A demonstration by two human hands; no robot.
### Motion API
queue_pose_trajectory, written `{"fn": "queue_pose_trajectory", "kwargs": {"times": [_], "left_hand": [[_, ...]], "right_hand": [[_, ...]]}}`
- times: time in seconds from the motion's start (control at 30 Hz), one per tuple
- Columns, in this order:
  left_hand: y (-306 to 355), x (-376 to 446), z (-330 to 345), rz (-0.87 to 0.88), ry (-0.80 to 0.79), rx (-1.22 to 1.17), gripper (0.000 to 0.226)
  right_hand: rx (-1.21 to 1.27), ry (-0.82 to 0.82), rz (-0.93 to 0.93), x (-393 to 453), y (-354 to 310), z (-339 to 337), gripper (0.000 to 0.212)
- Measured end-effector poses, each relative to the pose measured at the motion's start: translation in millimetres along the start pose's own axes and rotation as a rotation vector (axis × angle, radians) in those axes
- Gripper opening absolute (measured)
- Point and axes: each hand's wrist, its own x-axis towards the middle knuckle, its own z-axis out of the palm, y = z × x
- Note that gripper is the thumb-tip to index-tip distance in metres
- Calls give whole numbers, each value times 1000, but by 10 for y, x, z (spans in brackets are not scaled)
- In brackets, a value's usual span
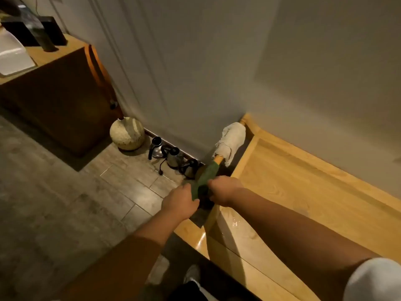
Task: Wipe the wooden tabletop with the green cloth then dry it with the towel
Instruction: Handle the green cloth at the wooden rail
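The green cloth (206, 173) hangs over a wooden rail at the left end of the light wooden tabletop (303, 192). My left hand (181, 202) grips its lower left part and my right hand (224, 192) grips its right side, both closed on the fabric. Farther along the same rail, near the wall, hangs the pale beige towel (232, 137). A wet shine shows on the tabletop close to my right forearm.
Several kettles (171, 155) and a round stone-like vase (127, 136) stand on the tiled floor by the wall. A dark wooden cabinet (56, 88) with boxes on top stands at the left. The grey wall runs behind the tabletop.
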Motion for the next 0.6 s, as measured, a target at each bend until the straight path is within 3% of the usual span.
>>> {"fn": "queue_pose_trajectory", "kwargs": {"times": [0.13, 0.23, 0.4, 0.6], "left_hand": [[53, 328, 97, -59, 6, -86, 56], [77, 512, 232, -95, -57, -175, 62], [-8, 506, 435, -76, -150, -133, 76], [-64, 480, 433, -54, -200, -136, 67]], "right_hand": [[-86, 94, -46, 348, 80, 3, 52], [-155, 59, -77, 564, 139, 76, 58], [-280, 23, -141, 825, 237, 107, 59], [-306, -36, -208, 940, 376, -30, 48]]}}
